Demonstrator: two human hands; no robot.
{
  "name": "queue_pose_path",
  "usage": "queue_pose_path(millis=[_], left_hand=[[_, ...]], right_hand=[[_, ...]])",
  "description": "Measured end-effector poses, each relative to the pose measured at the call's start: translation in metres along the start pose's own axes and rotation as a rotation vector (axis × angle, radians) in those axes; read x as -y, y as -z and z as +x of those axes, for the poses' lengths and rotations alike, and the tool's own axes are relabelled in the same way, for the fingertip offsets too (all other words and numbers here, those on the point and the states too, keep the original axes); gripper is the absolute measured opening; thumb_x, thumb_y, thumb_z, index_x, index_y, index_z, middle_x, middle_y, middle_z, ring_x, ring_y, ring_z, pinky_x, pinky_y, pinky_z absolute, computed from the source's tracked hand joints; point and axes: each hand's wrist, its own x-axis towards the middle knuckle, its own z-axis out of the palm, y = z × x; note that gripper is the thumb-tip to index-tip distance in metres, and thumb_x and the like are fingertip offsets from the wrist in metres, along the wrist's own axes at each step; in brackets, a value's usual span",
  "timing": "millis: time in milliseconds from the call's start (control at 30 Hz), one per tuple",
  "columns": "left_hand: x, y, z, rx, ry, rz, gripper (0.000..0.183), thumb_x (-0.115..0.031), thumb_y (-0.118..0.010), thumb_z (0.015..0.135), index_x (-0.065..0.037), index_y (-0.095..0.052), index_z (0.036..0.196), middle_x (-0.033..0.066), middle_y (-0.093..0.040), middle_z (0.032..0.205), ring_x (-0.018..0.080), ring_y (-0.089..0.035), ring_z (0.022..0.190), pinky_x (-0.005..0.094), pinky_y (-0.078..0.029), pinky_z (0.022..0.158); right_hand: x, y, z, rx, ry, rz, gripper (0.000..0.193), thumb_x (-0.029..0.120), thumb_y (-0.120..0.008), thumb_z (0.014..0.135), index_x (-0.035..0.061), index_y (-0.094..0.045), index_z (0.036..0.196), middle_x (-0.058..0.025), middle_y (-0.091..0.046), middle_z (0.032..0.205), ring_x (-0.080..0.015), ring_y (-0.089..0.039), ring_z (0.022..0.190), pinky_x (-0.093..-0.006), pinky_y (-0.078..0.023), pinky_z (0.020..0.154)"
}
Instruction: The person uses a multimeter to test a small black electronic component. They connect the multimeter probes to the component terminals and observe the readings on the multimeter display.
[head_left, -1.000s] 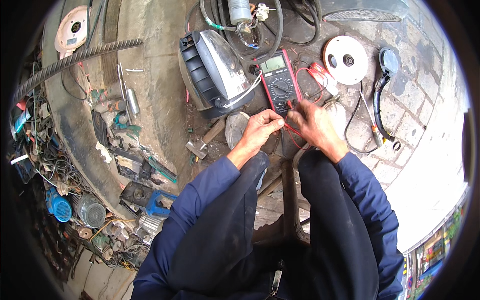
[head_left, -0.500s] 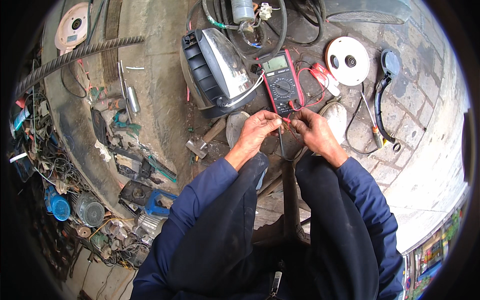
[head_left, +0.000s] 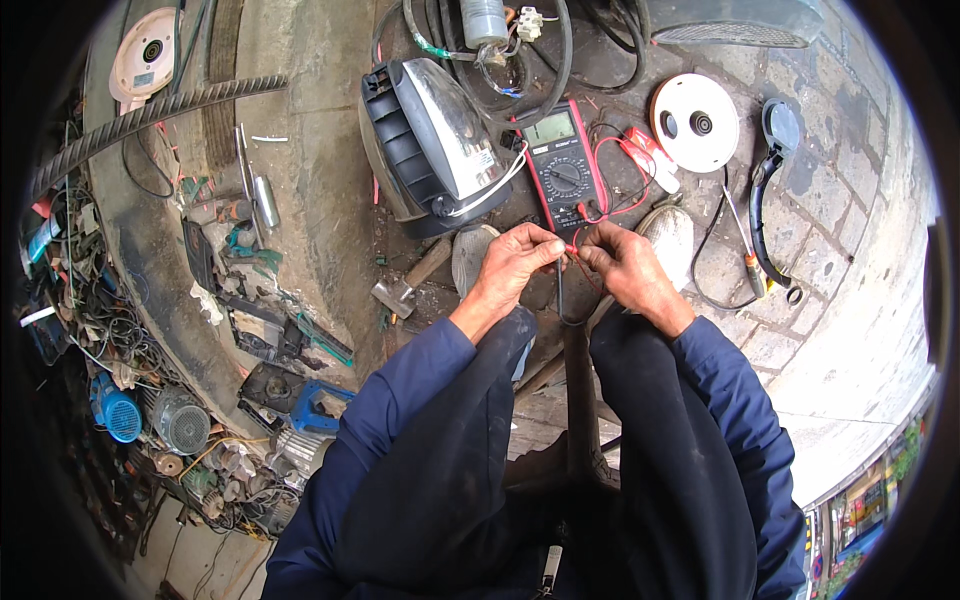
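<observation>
Between my knees, my left hand and my right hand are close together, thumbs and fingers pinched. A thin red test lead runs between their fingertips, and its ends are hidden by the fingers. Below the left fingers hangs a black lead. Just beyond my hands lies a red-edged multimeter, face up with its dial and grey display visible. An electric kettle body, silver and black, lies on its side left of the meter, with a white wire across its lower end.
Right of the meter are a round white kettle base, a curved black handle and a screwdriver. Left of my feet lies a hammer. Thick black cable coils ahead. Motors and scrap parts pile up at left.
My right hand has shifted very slightly left, and the fingertips of both hands have moved a little on the red lead. The meter and kettle have stayed put.
</observation>
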Motion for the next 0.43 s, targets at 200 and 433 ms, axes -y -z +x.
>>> queue_pose_path(millis=[200, 433], left_hand=[[0.0010, 0.0027, 0.0016, 0.029, -0.034, 0.026, 0.009, -0.012, -0.073, 0.100, -0.006, -0.068, 0.104, 0.0042, -0.074, 0.098, 0.0131, -0.071, 0.090, 0.0285, -0.056, 0.082], [0.0030, 0.0038, 0.0028, 0.032, -0.036, 0.023, 0.008, -0.011, -0.073, 0.100, -0.006, -0.068, 0.103, 0.0043, -0.074, 0.097, 0.0127, -0.070, 0.089, 0.0273, -0.055, 0.082]], right_hand=[[0.0028, 0.0012, 0.0004, 0.009, -0.036, 0.042, 0.020, 0.016, -0.071, 0.098, -0.0036, -0.067, 0.101, -0.0199, -0.071, 0.085, -0.0310, -0.070, 0.078, -0.0421, -0.053, 0.073], [0.0042, 0.0015, 0.0003, 0.013, -0.048, 0.045, 0.021, 0.016, -0.072, 0.098, -0.0034, -0.067, 0.102, -0.0204, -0.072, 0.086, -0.0318, -0.070, 0.079, -0.0414, -0.053, 0.073]])
